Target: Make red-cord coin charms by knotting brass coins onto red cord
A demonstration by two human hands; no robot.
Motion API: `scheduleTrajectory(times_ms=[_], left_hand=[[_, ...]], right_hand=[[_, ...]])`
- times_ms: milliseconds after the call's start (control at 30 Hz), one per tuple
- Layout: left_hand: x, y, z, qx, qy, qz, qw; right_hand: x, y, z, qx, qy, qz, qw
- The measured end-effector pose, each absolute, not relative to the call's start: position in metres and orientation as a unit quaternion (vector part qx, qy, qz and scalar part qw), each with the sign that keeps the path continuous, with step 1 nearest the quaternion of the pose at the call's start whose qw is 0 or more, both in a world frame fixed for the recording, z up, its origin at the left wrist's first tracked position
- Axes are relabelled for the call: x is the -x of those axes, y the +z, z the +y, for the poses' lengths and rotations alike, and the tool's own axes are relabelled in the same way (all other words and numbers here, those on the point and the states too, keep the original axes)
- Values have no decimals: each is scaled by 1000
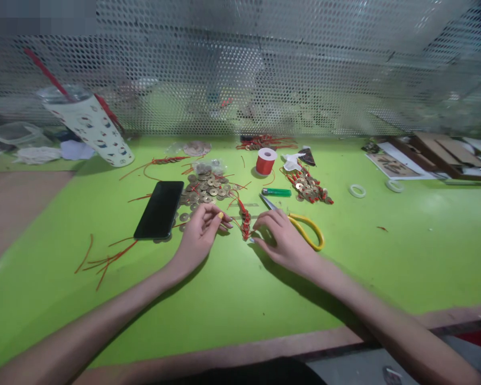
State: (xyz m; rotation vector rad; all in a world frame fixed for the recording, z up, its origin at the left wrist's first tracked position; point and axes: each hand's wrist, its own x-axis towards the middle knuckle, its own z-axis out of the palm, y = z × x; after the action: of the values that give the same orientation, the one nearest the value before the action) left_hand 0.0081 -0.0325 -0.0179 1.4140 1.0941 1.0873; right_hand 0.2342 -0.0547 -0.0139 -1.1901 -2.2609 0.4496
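Observation:
Strung with red cord, a short braid of brass coins [245, 222] lies on the green table between my hands. My left hand [206, 230] is just left of it, thumb and forefinger pinched on a thin red cord that seems to run toward the braid. On the other side is my right hand [280, 235], its thumb and curved fingers apart near the braid's lower end. Whether its fingertips touch the braid is hard to tell. Yellow-handled scissors [315, 235] lie partly under my right hand. Loose brass coins [208, 188] are piled beyond my left hand.
A black phone [160, 209] lies left, over cut red cords [108, 262]. Beyond the hands are a red thread spool [265, 163], a green cutter [276, 192] and finished coin strings [308, 187]. A tilted cup [90, 125] stands back left. Perforated metal [232, 80] borders the back.

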Motion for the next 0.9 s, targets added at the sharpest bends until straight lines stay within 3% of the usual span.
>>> scheduleTrajectory(times_ms=[400, 567, 767, 900], left_hand=[[-3, -8, -30, -654, 427, 406, 474], [-6, -1, -27, -772, 349, 369, 383], [-25, 18, -18, -745, 321, 338, 477], [-40, 28, -15, -762, 299, 306, 485]], right_hand=[[-246, -20, -36, 414, 186, -865, 213], [-243, -21, -39, 418, 224, -846, 244], [-237, -21, -44, 430, 326, -786, 302], [-234, -22, -44, 433, 332, -768, 336]])
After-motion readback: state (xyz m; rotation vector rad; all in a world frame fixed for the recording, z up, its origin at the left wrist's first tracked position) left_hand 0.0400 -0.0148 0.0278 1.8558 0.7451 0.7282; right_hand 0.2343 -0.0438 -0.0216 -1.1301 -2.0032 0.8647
